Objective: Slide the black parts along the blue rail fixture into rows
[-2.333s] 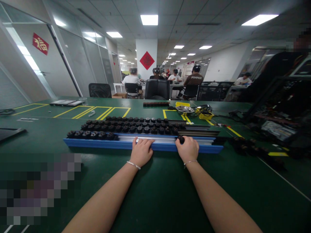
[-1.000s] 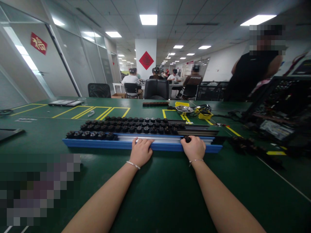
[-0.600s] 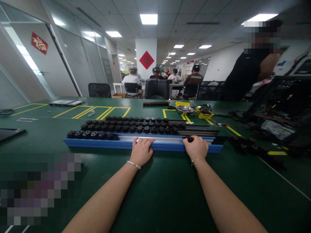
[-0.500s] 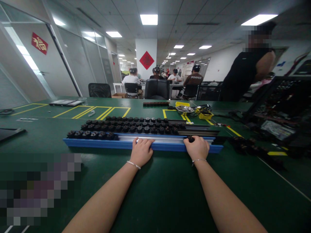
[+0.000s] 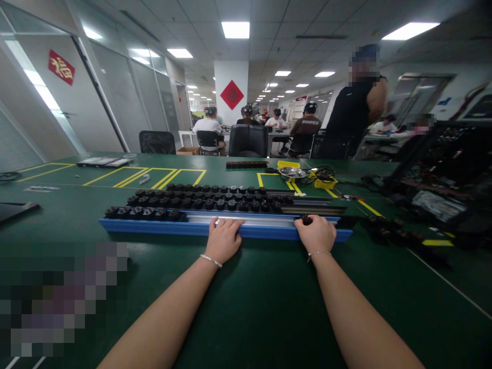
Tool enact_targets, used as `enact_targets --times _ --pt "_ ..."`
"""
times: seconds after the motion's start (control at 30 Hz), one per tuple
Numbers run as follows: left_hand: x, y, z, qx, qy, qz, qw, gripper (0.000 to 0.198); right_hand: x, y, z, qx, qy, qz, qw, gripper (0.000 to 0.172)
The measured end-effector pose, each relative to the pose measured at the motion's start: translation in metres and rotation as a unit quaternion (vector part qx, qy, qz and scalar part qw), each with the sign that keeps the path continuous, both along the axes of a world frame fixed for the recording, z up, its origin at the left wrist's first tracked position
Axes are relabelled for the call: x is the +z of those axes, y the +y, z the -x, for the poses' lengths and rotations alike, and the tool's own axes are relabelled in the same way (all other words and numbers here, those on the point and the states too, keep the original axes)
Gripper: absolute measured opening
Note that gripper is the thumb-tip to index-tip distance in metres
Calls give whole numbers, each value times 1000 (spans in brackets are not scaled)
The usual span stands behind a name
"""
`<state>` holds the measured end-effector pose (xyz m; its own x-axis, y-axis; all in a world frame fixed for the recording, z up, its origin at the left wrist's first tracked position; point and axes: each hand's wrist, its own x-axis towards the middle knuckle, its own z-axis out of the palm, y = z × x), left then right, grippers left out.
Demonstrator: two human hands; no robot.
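Blue along its outer wall and silvery inside: long straight rail, lying crosswise on the dark green surface. Touched about midway by the left hand, with fingers bent and slightly spread over the near edge; impossible to tell whether pinching the wall or only resting on it. Pinched between thumb and fingers of the right hand: small black round-topped piece, at the channel, toward the right end. Packed side by side in the left end of the same channel, well apart from both hands: row of black knobbly pieces. Just behind, roughly parallel: further rows of similar black pieces, seated on dark slim rails. Farther back, beside a yellow box with black cables: shiny round metal bowl. Beyond the surface: standing person in a black sleeveless top.
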<state>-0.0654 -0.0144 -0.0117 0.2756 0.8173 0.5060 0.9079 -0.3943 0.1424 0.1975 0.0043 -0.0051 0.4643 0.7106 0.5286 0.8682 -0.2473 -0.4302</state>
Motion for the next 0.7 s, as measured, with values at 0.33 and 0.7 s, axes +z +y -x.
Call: enact_targets --times 0.33,0.7 --pt "-1 0 0 2 0 -1 1000 37 -2 1 -3 -12 6 -1 1000 38" --pt "-1 1 1 -7 6 -15 1000 36 -4 2 -10 -26 6 -20 999 37"
